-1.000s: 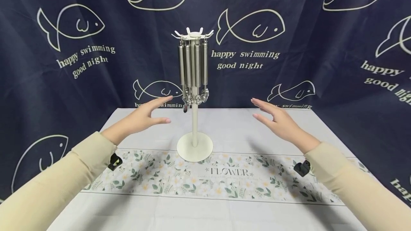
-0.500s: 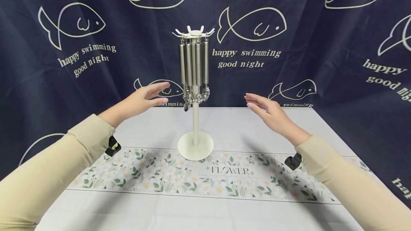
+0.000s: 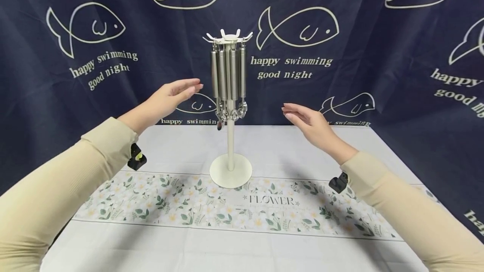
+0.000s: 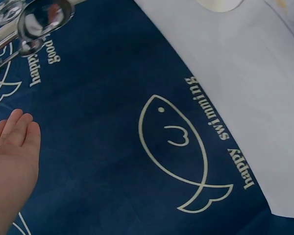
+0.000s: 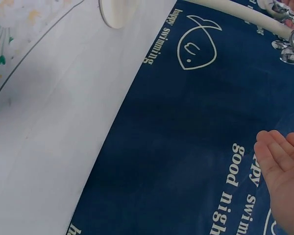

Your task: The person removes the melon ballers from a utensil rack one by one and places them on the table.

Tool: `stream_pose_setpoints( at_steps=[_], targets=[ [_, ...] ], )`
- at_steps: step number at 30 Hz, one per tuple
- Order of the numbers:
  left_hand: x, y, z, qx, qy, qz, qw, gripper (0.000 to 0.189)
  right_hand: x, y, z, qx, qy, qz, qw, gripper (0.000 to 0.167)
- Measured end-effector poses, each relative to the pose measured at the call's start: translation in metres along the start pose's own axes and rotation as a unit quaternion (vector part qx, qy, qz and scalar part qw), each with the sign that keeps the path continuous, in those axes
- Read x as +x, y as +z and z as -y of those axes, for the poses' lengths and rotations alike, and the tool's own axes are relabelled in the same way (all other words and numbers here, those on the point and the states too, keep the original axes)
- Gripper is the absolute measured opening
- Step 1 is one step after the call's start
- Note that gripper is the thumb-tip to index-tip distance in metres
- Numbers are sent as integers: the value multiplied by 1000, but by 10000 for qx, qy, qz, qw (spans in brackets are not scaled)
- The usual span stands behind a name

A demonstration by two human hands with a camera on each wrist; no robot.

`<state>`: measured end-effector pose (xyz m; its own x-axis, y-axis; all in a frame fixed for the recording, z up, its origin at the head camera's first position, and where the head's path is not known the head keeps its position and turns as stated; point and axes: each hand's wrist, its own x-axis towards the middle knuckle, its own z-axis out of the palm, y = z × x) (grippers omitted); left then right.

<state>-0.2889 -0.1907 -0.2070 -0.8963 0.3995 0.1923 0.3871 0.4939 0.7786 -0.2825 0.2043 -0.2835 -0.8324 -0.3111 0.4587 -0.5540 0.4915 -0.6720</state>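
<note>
A white rack (image 3: 230, 146) with a round base and a hooked top stands upright on the table. Several metal utensils with silver handles (image 3: 233, 74) hang from its hooks; their small bowl-shaped ends, one a shiny spoon-like bowl (image 4: 45, 18), point down. My left hand (image 3: 166, 100) hovers just left of the hanging handles, fingers extended, touching nothing. Farther off on the right side, my right hand (image 3: 311, 125) is in the air with its fingers straight and nothing held. In the right wrist view the metal ends (image 5: 290, 49) show at the top right corner.
The white table (image 3: 302, 158) carries a floral printed strip (image 3: 181, 205) with the word FLOWER. A dark blue curtain (image 3: 170, 45) with fish drawings surrounds the table at the back and sides. Black wrist cameras (image 3: 137, 157) sit under the sleeves.
My left hand has risen to the height of the utensil handles, its thumb closer to the fingers. The right hand has moved left and slightly up. The rack has stayed in place.
</note>
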Motion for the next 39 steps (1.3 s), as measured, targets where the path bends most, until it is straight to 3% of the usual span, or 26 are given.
stream_pose_setpoints(
  at_steps=[7,15,22,27,33,39],
  targets=[
    [13,-6,-15,-403,247,-69,9989,52,6,8,2,27,-226,-72,9997,38],
    [29,-9,-25,-850,471,-216,9950,54,13,14,8,189,-138,7,9997,37],
    [39,-12,-45,-1912,692,-365,9784,55,21,16,16,383,-210,-25,9990,38],
    [47,-11,-58,-2260,734,-426,9704,54,29,20,26,691,-268,5,9972,39],
    [53,-11,-68,-2842,678,-490,9551,49,39,25,39,814,-419,-43,9958,39],
    [54,-11,-76,-3117,713,-342,9469,51,48,26,51,904,-575,-90,9942,38]
  ],
)
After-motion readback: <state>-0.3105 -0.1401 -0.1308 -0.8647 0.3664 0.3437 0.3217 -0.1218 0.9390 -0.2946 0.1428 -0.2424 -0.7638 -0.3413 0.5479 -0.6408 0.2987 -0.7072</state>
